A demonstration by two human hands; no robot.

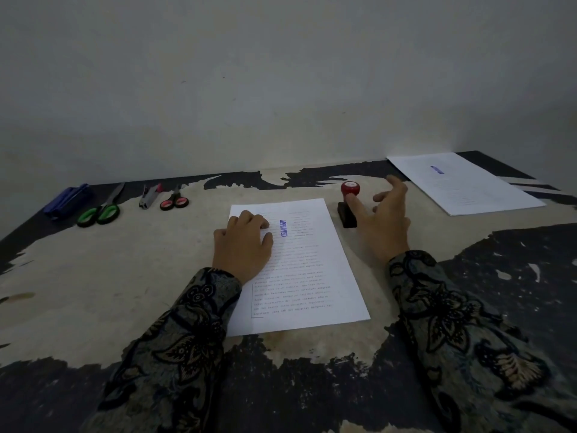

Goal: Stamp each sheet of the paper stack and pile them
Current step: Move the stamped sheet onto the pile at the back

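while the left hand lay flat with loose fingers on the paper stack, the right hand hovered spread beside the stamp, thumb near it. stamped sheets sat piled far right on the table.

stamp right of sheet | pile far right

office desk | scissors, stapler, stamped sheet, plain wall
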